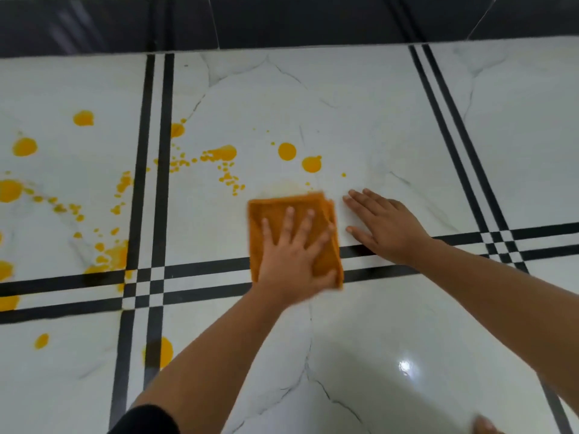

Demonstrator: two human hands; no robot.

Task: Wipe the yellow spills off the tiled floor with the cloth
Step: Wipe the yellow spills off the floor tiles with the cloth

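A folded orange cloth [275,211] lies flat on the white marble floor tile [391,136] in the middle of the view. My left hand [293,255] presses down on it with fingers spread. Just right of the cloth, my right hand [385,228] rests flat on the bare tile, palm down, fingers together, holding nothing. Yellow spills dot the floor: two round drops [287,151] just beyond the cloth, a splatter trail [221,155] to their left, and several larger blots [24,146] across the left tile. A faint pale smear [282,187] shows at the cloth's far edge.
Black double stripes [159,170] cross the floor in a grid. A dark skirting band [282,23] runs along the far wall. More yellow blots [164,352] lie near my left forearm. A glare spot [404,366] shines on the near tile.
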